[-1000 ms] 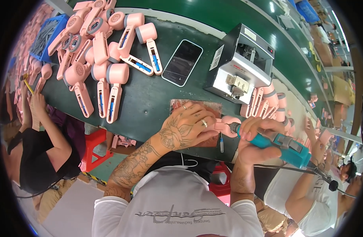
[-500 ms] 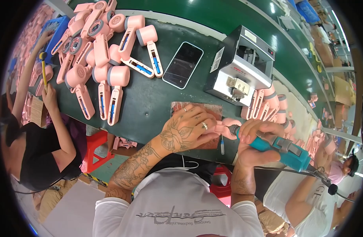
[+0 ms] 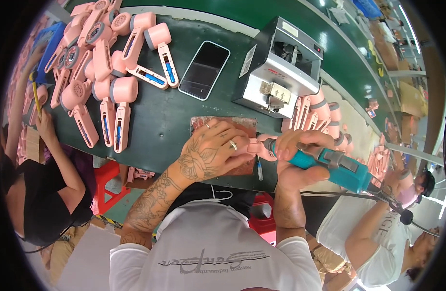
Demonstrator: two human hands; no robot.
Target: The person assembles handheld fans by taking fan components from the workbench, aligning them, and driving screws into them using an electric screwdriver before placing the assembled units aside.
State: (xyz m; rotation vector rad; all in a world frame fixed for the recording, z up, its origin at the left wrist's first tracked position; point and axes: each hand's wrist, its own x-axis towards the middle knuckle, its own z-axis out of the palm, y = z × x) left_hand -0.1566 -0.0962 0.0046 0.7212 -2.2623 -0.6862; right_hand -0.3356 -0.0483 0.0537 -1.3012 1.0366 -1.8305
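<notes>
So the left hand [image 3: 211, 148] is laid over a pink fan [image 3: 267, 154], back up, fingers bent and clamped on its handle, forearm slanting in from the lower left. The fan's on a reddish board [image 3: 243, 125] on the green worktop [image 3: 157, 123]. The right hand [image 3: 300, 157] is wrapped round a teal power screwdriver [image 3: 354, 175], forearm coming nearly straight up, with the tool's nose at the fan's round head. Most of the handle's buried under the left hand, and I honestly can't tell if the bit's in a screw.
</notes>
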